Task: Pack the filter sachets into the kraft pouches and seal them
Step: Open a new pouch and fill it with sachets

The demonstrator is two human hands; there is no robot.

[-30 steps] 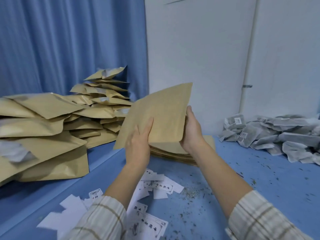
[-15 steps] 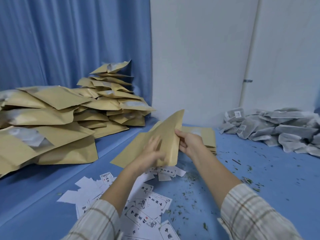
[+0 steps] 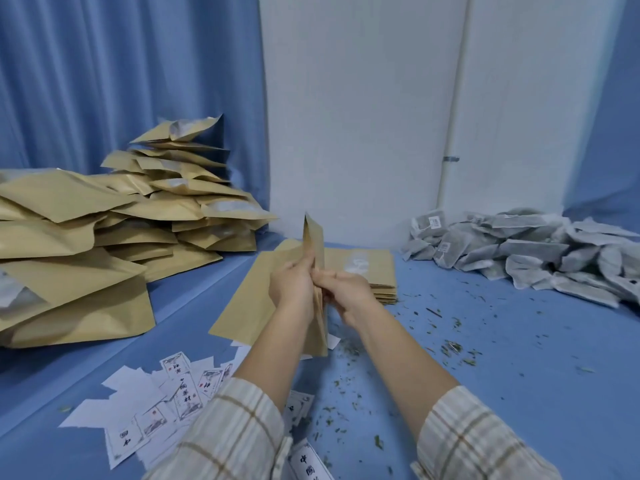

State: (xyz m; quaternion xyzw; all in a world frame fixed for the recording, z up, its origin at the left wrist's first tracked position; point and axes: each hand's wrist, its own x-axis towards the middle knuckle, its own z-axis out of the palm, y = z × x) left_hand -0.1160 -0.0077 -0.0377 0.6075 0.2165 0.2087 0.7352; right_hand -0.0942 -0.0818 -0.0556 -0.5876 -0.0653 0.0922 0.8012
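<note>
Flat, tan kraft pouch (image 3: 314, 244) edge-on and upright, fingers of left hand (image 3: 291, 284) and right hand (image 3: 346, 292) clamped on it mid-desk (image 3: 502, 341).

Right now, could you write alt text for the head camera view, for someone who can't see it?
Two bare hands, left hand and right hand, hold a flat tan kraft paper pouch upright and edge-on over a blue table. Filled kraft pouches are heaped at left, grey filter sachets at right, and white printed paper labels lie scattered in front.
</note>
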